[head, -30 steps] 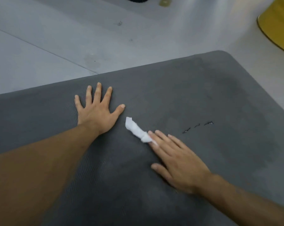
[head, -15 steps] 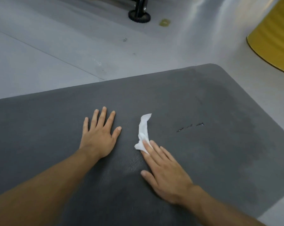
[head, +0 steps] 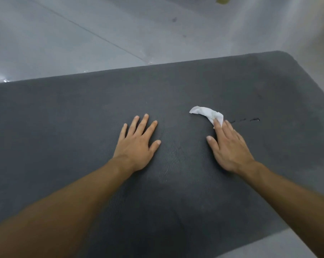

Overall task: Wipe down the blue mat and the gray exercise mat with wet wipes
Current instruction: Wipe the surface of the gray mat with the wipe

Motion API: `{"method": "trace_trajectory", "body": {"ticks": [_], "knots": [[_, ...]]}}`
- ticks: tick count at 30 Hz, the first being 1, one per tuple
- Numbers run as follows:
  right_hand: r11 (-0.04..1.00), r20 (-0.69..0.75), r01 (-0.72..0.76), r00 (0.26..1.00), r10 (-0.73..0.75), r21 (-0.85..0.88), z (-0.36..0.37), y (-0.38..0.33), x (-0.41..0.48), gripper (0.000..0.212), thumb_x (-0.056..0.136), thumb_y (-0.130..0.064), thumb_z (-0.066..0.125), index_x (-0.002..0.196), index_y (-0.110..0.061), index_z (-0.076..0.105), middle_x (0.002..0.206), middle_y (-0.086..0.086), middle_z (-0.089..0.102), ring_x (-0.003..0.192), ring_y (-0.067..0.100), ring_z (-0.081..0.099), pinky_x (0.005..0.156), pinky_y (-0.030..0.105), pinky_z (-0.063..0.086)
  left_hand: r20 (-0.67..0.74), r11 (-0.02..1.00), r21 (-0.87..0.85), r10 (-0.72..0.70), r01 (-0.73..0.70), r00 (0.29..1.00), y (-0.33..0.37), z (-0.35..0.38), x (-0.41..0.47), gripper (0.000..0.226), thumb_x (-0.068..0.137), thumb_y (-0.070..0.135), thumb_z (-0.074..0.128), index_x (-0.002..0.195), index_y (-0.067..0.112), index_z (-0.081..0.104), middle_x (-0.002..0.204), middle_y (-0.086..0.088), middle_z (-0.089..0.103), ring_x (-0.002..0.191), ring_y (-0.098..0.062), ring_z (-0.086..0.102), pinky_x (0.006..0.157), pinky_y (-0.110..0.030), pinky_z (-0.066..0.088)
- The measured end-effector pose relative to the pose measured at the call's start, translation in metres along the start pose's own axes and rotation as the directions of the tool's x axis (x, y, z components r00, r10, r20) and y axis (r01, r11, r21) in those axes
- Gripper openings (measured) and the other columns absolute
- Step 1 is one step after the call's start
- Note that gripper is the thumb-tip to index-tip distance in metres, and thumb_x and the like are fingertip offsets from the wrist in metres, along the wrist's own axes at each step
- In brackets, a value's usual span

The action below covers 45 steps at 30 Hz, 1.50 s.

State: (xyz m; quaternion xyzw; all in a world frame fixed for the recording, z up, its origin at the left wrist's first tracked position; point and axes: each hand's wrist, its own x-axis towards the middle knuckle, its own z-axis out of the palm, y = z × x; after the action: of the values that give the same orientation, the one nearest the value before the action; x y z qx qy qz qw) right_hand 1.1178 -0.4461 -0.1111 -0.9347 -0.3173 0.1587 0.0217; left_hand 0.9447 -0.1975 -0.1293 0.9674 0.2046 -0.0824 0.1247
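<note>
The gray exercise mat [head: 194, 86] fills most of the view, lying on a pale floor. A crumpled white wet wipe [head: 206, 113] lies on the mat right of centre. My right hand [head: 228, 146] lies flat with straight fingers, its fingertips pressing the wipe's near end against the mat. To the left, my left hand [head: 137, 144] rests flat on the mat, fingers spread and holding nothing. Damp, darker patches show on the mat's right side. No blue mat is in view.
Small dark nicks [head: 248, 120] mark the mat just right of the wipe. Pale gray floor [head: 83, 34] with a seam line runs beyond the mat's far edge. The mat's rounded far-right corner [head: 286, 54] and right edge border more floor.
My right hand has slid the wipe to the right across the mat, away from my left hand. The left hand stays planted flat. The view has shifted.
</note>
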Motion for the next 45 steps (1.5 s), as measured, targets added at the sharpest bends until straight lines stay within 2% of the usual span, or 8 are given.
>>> {"method": "trace_trajectory", "body": {"ticks": [4,8,12,19,24,32,37,45], "knots": [[0.958,0.034,0.278,0.960,-0.277,-0.062,0.021,-0.049,-0.035,0.071,0.107,-0.053,0.019,0.167,-0.019,0.003,0.175,-0.001,0.000,0.161,0.020,-0.002,0.130,0.043,0.012,-0.006,1.000,0.006,0.027,-0.027,1.000,-0.011,0.001,-0.018,0.071,0.101,0.065,0.015,0.165,0.038,0.004,0.173,0.010,-0.008,0.159,-0.016,-0.011,0.129,-0.049,-0.001],[0.760,0.108,0.640,0.769,-0.630,-0.115,0.057,-0.105,-0.095,0.069,0.107,-0.055,0.029,0.165,-0.017,0.022,0.174,0.001,0.010,0.161,0.021,0.002,0.128,0.043,0.010,-0.046,0.999,0.043,0.027,-0.025,0.999,-0.027,0.003,-0.038,0.070,0.099,0.065,0.006,0.164,0.039,0.007,0.173,0.011,-0.005,0.159,-0.015,-0.008,0.128,-0.051,0.000],[0.655,0.118,0.736,0.675,-0.728,-0.171,0.062,-0.110,-0.104,0.069,0.108,-0.058,0.030,0.163,-0.017,0.027,0.174,0.000,0.011,0.160,0.018,0.007,0.126,0.042,0.009,-0.085,0.999,0.044,0.005,-0.001,0.996,-0.044,0.008,-0.055,0.073,0.098,0.064,0.002,0.165,0.037,0.008,0.174,0.007,-0.003,0.160,-0.017,-0.005,0.129,-0.047,0.002],[0.968,-0.043,0.236,0.970,-0.240,-0.081,0.019,-0.066,-0.003,0.076,0.103,-0.060,0.013,0.166,-0.016,0.015,0.173,0.004,0.017,0.160,0.019,0.006,0.128,0.040,0.009,-0.107,0.992,-0.017,-0.130,0.129,0.986,-0.049,0.011,-0.069,0.076,0.097,0.074,0.005,0.165,0.040,0.000,0.173,0.008,-0.010,0.159,-0.016,-0.013,0.128,-0.052,-0.006],[0.979,0.010,0.202,0.979,-0.203,0.019,0.009,-0.072,0.013,0.071,0.107,-0.054,0.021,0.167,-0.018,0.007,0.175,0.003,0.004,0.160,0.022,0.003,0.129,0.041,0.007,-0.122,0.988,-0.035,-0.156,0.153,0.980,-0.045,0.015,-0.073,0.073,0.099,0.071,0.004,0.165,0.038,-0.002,0.173,0.008,-0.012,0.158,-0.015,-0.016,0.128,-0.053,-0.007],[0.663,0.147,0.747,0.662,-0.735,-0.048,0.052,-0.134,-0.097,0.069,0.107,-0.056,0.028,0.163,-0.016,0.025,0.175,-0.002,0.004,0.160,0.015,-0.006,0.129,0.040,0.007,-0.230,0.965,-0.206,-0.207,0.160,0.951,-0.048,0.011,-0.071,0.049,0.110,0.037,0.034,0.158,0.031,0.039,0.171,0.009,0.021,0.159,-0.012,0.009,0.128,-0.044,0.003],[0.465,0.209,0.882,0.469,-0.858,-0.073,0.068,-0.142,-0.130,0.063,0.107,-0.057,0.031,0.157,-0.018,0.040,0.174,-0.002,0.010,0.161,0.016,0.000,0.126,0.045,0.005,-0.188,0.985,-0.146,-0.121,0.094,0.975,-0.061,0.009,-0.074,0.053,0.109,0.044,0.032,0.160,0.032,0.033,0.172,0.009,0.017,0.159,-0.013,0.006,0.128,-0.044,0.003],[0.969,-0.016,0.247,0.969,-0.247,-0.021,0.014,-0.081,-0.005,0.084,0.096,-0.064,0.009,0.163,-0.016,0.022,0.172,0.004,0.021,0.160,0.020,0.009,0.128,0.044,0.013,-0.128,0.990,-0.097,-0.114,0.102,0.985,-0.056,0.007,-0.077,0.062,0.107,0.053,0.021,0.165,0.033,0.018,0.174,0.009,0.003,0.159,-0.012,-0.007,0.129,-0.046,-0.003]]}}
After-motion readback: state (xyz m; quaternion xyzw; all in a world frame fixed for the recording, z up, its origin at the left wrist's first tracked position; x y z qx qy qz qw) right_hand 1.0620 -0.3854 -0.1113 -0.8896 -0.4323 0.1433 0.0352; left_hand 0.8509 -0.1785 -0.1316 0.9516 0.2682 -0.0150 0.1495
